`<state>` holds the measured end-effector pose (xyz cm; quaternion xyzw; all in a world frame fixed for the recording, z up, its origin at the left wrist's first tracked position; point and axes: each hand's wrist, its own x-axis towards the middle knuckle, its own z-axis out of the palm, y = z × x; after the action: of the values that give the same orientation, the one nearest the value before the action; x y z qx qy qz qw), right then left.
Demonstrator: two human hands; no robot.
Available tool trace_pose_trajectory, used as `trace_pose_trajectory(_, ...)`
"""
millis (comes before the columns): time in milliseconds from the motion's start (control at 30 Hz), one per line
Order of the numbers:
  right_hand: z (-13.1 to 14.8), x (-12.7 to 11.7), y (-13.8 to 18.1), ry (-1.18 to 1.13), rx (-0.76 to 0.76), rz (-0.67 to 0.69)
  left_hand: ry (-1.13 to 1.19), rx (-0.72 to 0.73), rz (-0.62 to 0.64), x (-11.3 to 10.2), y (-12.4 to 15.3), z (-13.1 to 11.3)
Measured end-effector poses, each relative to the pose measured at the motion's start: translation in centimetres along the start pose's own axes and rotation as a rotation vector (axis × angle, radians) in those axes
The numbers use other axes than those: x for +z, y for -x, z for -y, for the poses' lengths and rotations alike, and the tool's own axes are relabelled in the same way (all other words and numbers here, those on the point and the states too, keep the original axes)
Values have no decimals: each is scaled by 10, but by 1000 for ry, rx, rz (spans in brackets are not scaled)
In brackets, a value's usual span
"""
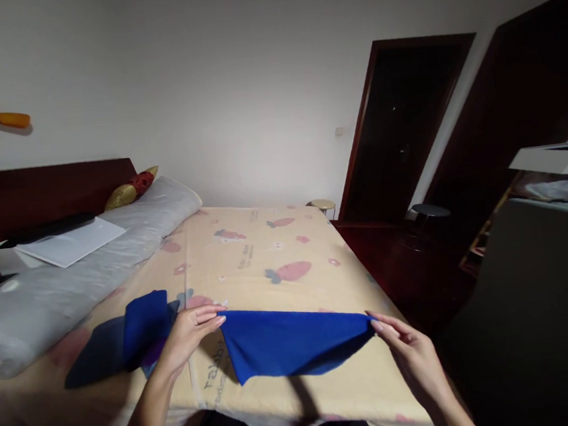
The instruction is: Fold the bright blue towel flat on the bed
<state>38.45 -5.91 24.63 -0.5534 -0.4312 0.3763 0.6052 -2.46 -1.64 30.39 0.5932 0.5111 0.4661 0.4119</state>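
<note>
Both hands, left hand [189, 329] and right hand [402, 345], are pinching a blue cloth [289, 340] taut at lower centre. Beneath it, the bedsheet [268, 255] is showing partial lettering, "ra…", otherwise unreadable.

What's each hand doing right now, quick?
Left hand: closed, pinching one top corner of the bright blue cloth.
Right hand: closed, pinching the cloth's other top corner, holding it stretched above the cream patterned bedsheet.

Head camera, looking forward and down, close over bed [278, 254]
</note>
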Motion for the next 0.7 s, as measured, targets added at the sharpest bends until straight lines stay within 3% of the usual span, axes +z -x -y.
trace_pose_trajectory(300,32,2,9,167,-112,-96,-156,121,-146,-3,9,-10)
trace_pose_trajectory(500,48,-6,17,249,-229,-43,-325,123,-224,-15,18,-19)
trace_pose_trajectory(700,55,-10,21,293,-243,37,-373,182,-140,-29,23,-17)
